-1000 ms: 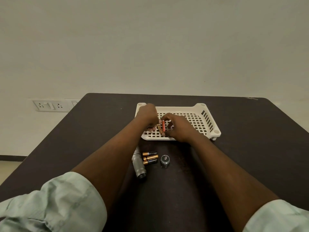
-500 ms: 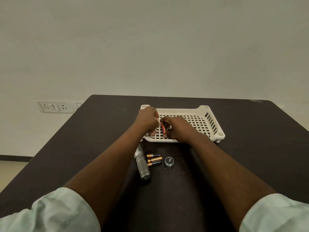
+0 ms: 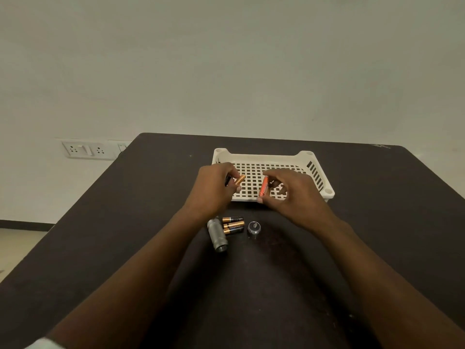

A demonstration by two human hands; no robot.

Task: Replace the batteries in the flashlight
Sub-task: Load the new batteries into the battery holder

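Observation:
A silver flashlight body (image 3: 217,234) lies on the dark table (image 3: 377,222), its open end toward me. Three black-and-copper batteries (image 3: 233,225) lie beside it on the right. The round end cap (image 3: 254,227) sits further right. My left hand (image 3: 214,188) holds a copper-tipped battery (image 3: 239,179) over the front left of the white perforated basket (image 3: 312,159). My right hand (image 3: 294,195) pinches an orange-red battery (image 3: 263,188) upright over the basket's front edge. The two hands are apart.
A wall socket panel (image 3: 86,149) is on the wall at the left, behind the table. The table's left edge runs diagonally toward me, with floor beyond it.
My hands were pressed together over the basket; they have now separated, each holding its own battery. The view has shifted slightly.

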